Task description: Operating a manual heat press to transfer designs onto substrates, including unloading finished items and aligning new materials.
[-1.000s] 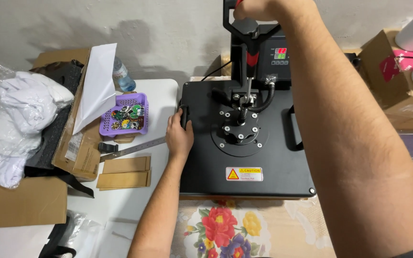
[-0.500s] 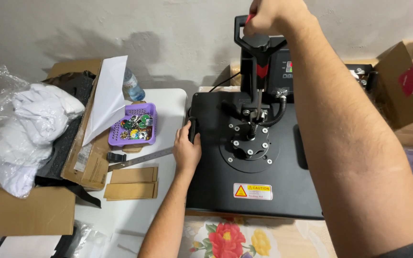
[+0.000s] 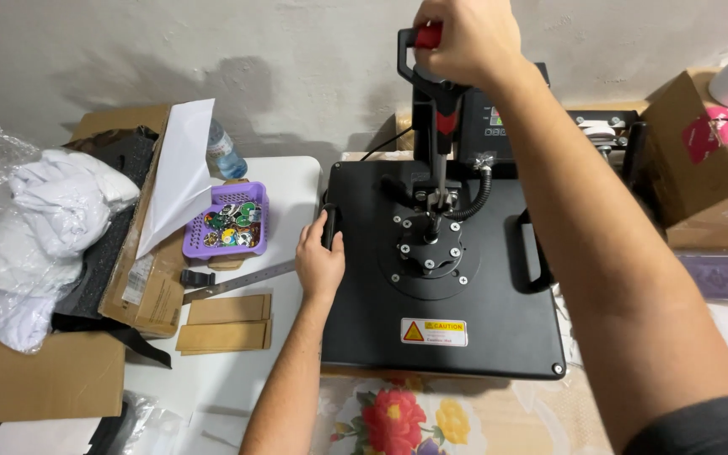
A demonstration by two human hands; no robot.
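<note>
Looking down through the head camera, our only view, we see a black heat press [image 3: 444,329] filling the middle of the table, its flat upper platen lying level over the base. At twelve o'clock our right hand [image 3: 465,38] is closed in a full fist around the red grip of the press's lever handle [image 3: 428,35], which stands up near the back of the machine above the control box [image 3: 490,118]. At nine o'clock of the platen our left hand [image 3: 319,261] rests against the machine's edge, its fingers curled around the black side handle [image 3: 329,226]. Judging by how things lie, the platen appears to be down on the base and the lever upright or nearly so, but we cannot tell from this angle whether the press is locked or just being raised; whatever lies between the plates is hidden. So the pressing seems to be in hand, with both hands on the machine, and no finished piece shows. At six o'clock a flowered cloth [image 3: 398,417] peeks out from under the press's front edge. Well off at nine o'clock stands a small purple basket [image 3: 195,246] of colourful little pieces, with a metal ruler [image 3: 238,281] and flat brown cardboard pieces [image 3: 225,323] just below it, an open cardboard box [image 3: 141,286] with a white sheet [image 3: 180,177] beside them, and white fabric in clear plastic [image 3: 35,227] at the far left. At two o'clock sits another cardboard box [image 3: 693,160].
</note>
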